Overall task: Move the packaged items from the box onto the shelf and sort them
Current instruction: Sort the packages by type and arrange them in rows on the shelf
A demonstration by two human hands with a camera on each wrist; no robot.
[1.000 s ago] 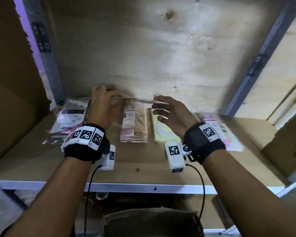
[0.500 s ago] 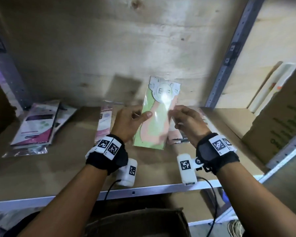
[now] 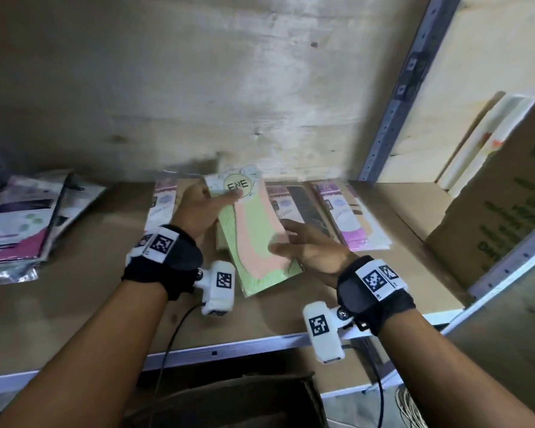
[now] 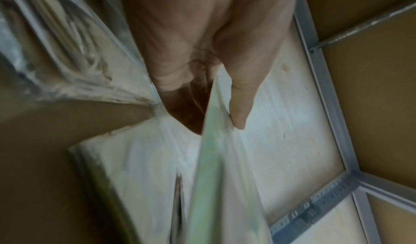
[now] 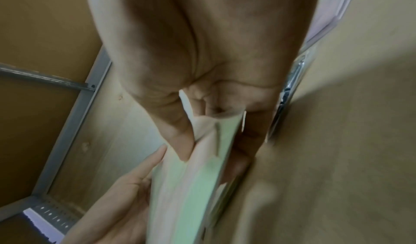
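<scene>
Head view: left hand (image 3: 203, 208) pinches top of green-pink packet (image 3: 254, 239), right hand (image 3: 309, 248) grips its right edge, likely squaring it over matching pile at shelf (image 3: 74, 304) centre.
Left wrist: thumb (image 4: 242, 105) clamps packet edge.
Right wrist: thumb (image 5: 180, 135) and fingers grasp packet for control.

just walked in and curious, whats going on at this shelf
A person is sorting flat packaged items on a wooden shelf. Both hands hold one green and pink packet: the left hand grips its top end, the right hand its lower side. Other packets lie in a row behind, and a separate pile sits at the far left.
</scene>
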